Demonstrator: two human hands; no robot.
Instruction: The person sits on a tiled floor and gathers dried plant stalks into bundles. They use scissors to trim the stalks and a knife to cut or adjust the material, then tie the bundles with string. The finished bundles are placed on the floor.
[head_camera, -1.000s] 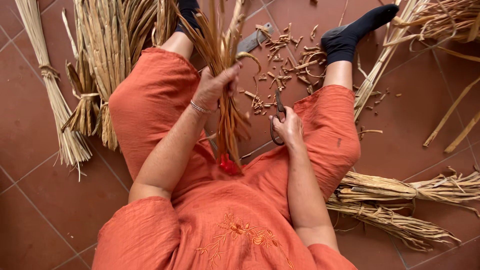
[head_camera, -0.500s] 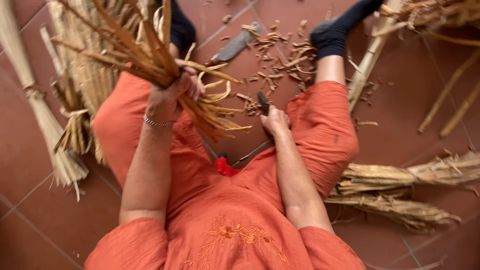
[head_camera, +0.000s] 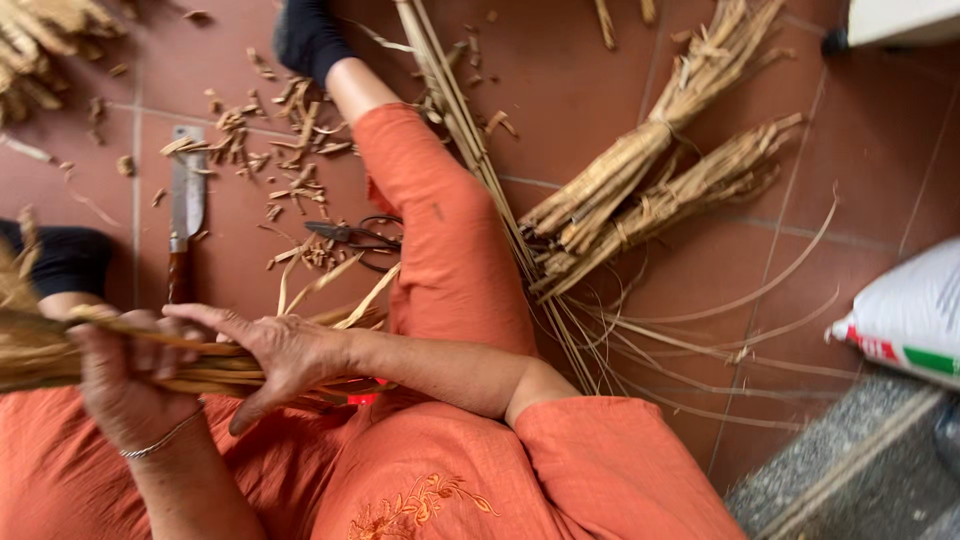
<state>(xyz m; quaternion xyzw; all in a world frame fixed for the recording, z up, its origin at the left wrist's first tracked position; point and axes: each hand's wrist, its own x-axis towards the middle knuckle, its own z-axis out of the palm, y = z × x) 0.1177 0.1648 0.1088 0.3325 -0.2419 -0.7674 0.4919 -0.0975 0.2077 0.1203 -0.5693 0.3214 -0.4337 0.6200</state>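
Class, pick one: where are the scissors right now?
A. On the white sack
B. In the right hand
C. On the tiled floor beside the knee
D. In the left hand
C: the scissors lie on the floor tiles, while both hands grip the bundle of dried stalks.

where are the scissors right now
In the head view, the dark metal scissors lie on the red tiled floor, left of the orange-trousered leg, right of the cleaver-like knife.
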